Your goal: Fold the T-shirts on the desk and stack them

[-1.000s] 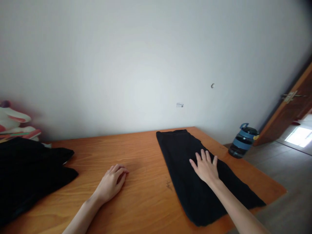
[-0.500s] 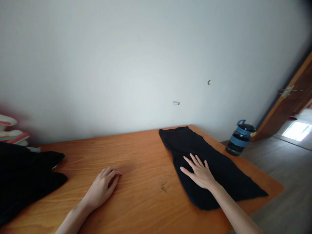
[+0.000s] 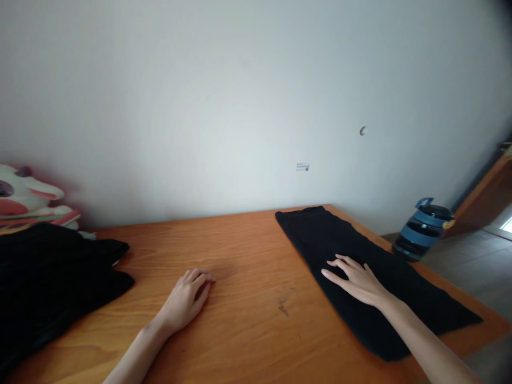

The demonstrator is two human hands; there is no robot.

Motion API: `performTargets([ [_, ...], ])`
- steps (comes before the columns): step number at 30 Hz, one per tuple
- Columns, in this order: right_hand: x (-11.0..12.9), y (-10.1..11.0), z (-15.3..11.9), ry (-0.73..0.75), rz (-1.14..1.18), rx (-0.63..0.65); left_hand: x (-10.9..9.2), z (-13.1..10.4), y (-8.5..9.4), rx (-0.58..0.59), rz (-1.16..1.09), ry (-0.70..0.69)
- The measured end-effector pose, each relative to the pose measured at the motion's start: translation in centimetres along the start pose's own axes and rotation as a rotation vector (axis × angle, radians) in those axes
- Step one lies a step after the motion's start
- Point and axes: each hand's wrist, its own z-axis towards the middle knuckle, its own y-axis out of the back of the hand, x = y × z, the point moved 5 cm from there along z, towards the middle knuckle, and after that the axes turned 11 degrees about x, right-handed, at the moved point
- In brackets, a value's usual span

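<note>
I'm seeing one rumpled black cloth (image 3: 52,282) at the table's (image 3: 236,336) left end; the left hand (image 3: 186,300) is resting, loosely curled, empty; one flat black cloth (image 3: 320,232) is lying along the right edge, the right hand (image 3: 359,281) extending over it, fingers parted, released; one bottle (image 3: 422,232) is standing beside.

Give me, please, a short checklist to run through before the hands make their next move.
1. Left hand free: ok, loosely curled on the wooden table, no object visible in it.
2. Right hand pressing on the folded black cloth: cannot tell; it is over the cloth, contact unclear.
3. Cloth laid out flat: ok, no large bunching visible.
4. Black heap of fabric clear of the left hand: ok, a gap shows.
5. Bottle lid on: ok.
</note>
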Motion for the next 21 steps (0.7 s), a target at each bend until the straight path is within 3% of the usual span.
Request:
performTargets([
  [4,3.0,0.4,2.4,0.082,-0.038,-0.113,-0.1,-0.1,0.0,0.014,-0.004,0.004],
  [8,5.3,-1.4,4.9,0.011,-0.068,0.017,-0.4,-0.1,0.2,0.019,-0.01,0.019],
  [12,5.6,-2.0,5.9,-0.058,-0.094,0.043,-0.5,0.0,0.2,0.03,-0.021,0.024],
  [21,6.0,-0.9,5.8,-0.041,-0.171,0.022,-0.2,-0.2,-0.3,0.061,-0.052,0.038],
])
